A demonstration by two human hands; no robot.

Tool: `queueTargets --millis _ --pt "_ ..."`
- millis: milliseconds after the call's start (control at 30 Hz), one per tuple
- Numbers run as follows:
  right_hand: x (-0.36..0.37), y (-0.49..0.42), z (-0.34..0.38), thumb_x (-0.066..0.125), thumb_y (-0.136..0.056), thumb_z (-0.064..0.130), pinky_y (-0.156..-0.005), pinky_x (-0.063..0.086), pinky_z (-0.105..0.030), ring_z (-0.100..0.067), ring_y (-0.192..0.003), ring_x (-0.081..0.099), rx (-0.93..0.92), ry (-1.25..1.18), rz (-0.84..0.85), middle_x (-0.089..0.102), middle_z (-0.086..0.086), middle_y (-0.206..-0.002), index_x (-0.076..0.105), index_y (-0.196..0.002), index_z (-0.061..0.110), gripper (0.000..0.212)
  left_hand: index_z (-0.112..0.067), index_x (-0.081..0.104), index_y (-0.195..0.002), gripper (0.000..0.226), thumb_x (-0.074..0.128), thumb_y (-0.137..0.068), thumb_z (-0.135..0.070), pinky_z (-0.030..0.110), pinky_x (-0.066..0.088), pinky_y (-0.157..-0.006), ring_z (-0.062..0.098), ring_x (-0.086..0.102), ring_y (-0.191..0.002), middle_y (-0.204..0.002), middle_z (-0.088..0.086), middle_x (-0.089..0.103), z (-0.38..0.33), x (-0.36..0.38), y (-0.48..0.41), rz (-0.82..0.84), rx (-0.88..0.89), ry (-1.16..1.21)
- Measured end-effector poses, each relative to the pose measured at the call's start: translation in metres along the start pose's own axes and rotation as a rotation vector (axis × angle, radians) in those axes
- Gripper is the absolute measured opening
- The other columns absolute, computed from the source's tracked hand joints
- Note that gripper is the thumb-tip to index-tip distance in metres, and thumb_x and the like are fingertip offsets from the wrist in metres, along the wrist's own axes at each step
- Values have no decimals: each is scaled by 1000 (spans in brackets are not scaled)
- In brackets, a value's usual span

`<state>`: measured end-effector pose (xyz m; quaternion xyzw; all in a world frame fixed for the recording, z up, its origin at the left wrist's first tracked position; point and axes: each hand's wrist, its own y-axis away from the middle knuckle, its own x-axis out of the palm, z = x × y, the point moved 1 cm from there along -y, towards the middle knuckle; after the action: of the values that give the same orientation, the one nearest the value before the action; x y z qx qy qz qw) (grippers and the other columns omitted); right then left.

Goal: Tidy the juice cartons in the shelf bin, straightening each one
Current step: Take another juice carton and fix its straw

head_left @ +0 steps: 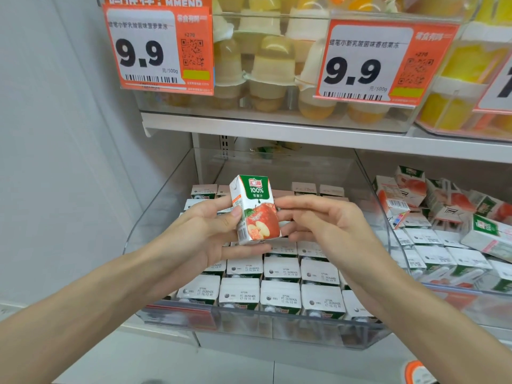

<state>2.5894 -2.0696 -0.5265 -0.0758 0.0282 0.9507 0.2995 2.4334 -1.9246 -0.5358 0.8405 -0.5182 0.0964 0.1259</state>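
The apple juice carton [256, 209] is held clear above the bin, upright with a slight lean, and both hands grip it. The left hand [210, 234], at its 9 o'clock, has its thumb on the front face and fingers under the base, and the right hand [324, 220], at its 3 o'clock, pinches the right edge. At 6 o'clock the packed cartons [279, 295] in the clear shelf bin [166, 206] stand in even rows, tops up, so I judge the work well along: this one is still to set back, and the rear rows are partly hidden. At 3 o'clock the neighbouring bin's cartons [443, 206] lie toppled.
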Motion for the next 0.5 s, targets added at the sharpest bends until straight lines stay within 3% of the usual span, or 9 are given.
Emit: queueTargets --millis 133,267,333,500 --pt "0 1 2 42 -102 -11 -92 62 -31 -15 -94 78 45 5 34 83 5 -101 81 -108 20 50 -10 63 -140 42 53 -100 -15 47 62 -96 33 72 -122 -133 11 74 -1 -1 1 1 1 16" --pt "3 2 3 70 -101 21 -93 59 -27 -3 -101 75 70 22 79 81 12 -107 80 -113 28 18 -14 66 -137 40 64 -97 -20 40 60 -100 29 73 -120 -129 8 76 1 -1 1 -46 28 -131" --pt "5 2 1 76 -95 34 -96 59 -27 -1 -104 75 69 16 118 81 12 -110 78 -117 29 23 -14 70 -132 41 70 -93 -22 39 62 -98 28 74 -117 -127 6 77 3 -1 2 -67 39 -198" --pt "5 3 2 75 -92 39 -98 57 -29 -5 -108 74 21 -9 121 81 10 -111 80 -115 29 25 -17 72 -132 42 70 -91 -29 35 63 -91 26 75 -115 -126 7 77 2 -2 1 -78 58 -190"
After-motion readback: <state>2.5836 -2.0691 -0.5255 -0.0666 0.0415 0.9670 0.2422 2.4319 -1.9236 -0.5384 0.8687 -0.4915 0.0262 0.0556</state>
